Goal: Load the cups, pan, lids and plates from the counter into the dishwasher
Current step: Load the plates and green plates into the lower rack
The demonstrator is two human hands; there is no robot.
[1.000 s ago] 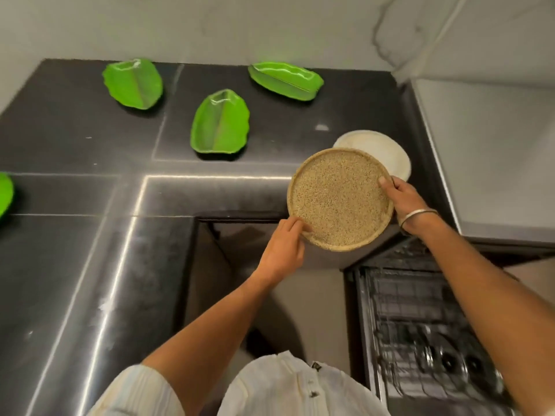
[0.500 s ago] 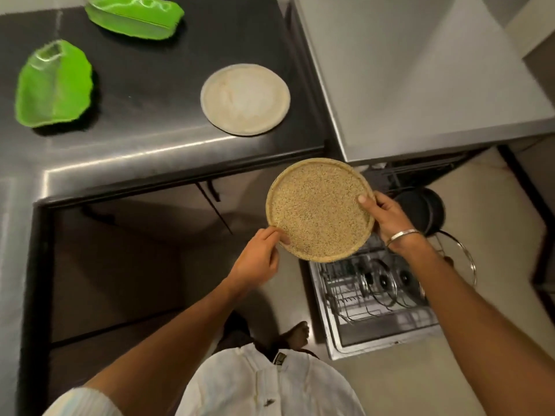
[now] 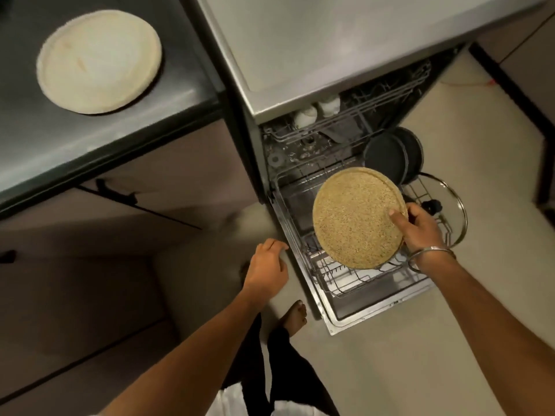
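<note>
A home kitchen: dark stone counter (image 3: 99, 139), cabinets below it, and an open dishwasher (image 3: 345, 223) holding cookware.

Plate (image 3: 99, 60) on counter (image 3: 126, 130), left of dishwasher (image 3: 345, 49); pan (image 3: 393, 154) in rack (image 3: 339, 274).

I see the speckled tan plate (image 3: 356, 219) tilted above the dishwasher's pulled-out lower rack (image 3: 339, 274), gripped at its right rim. A pale round plate (image 3: 99, 60) lies flat on the dark tabletop (image 3: 90, 136). In the rack's far end stand a dark pan (image 3: 387, 156) and a glass lid (image 3: 447, 205); two white cups (image 3: 318, 111) sit in the upper rack.
</note>
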